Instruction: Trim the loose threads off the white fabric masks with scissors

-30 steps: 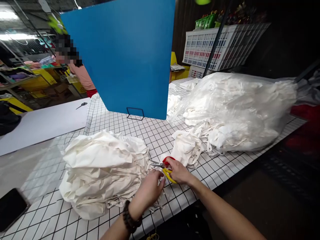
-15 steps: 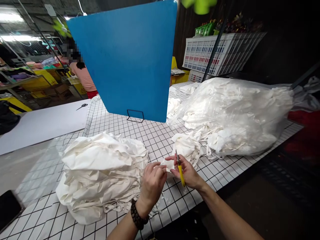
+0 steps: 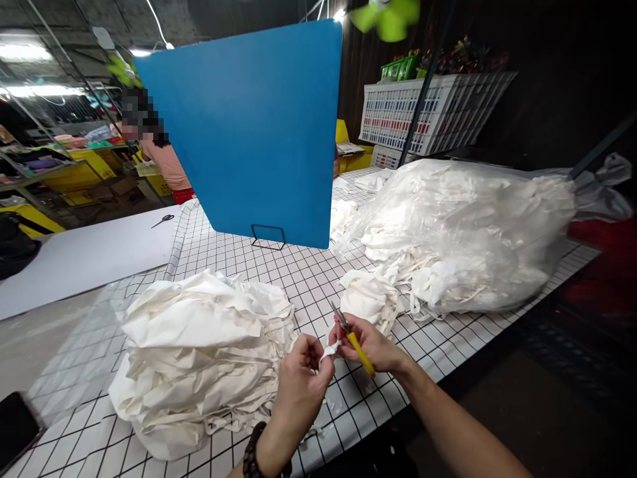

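Note:
A small piece of white fabric [image 3: 330, 349] is stretched between my hands. My left hand [image 3: 304, 378] pinches its near end, with a dark bead bracelet on the wrist. In my right hand [image 3: 371, 342] lie yellow-handled scissors [image 3: 359, 352], their metal tips pointing up and left; its fingertips also touch the fabric's other end. To the left sits a large heap of white cloth pieces [image 3: 199, 358] with thin straps on its right side. A smaller white cloth bundle [image 3: 368, 295] rests just beyond my right hand.
A blue board [image 3: 249, 139] stands upright in a wire stand on the checkered tablecloth [image 3: 298, 275]. On the right bulges a clear plastic bag [image 3: 472, 232] full of white cloth. Black scissors [image 3: 162, 221] lie on a white surface at left, a phone [image 3: 18, 425] near the edge. A person [image 3: 166, 159] stands behind.
The scissors have tilted further left in my right hand. My hands have turned, and the small white fabric now shows between their fingertips. The view has tipped slightly upward.

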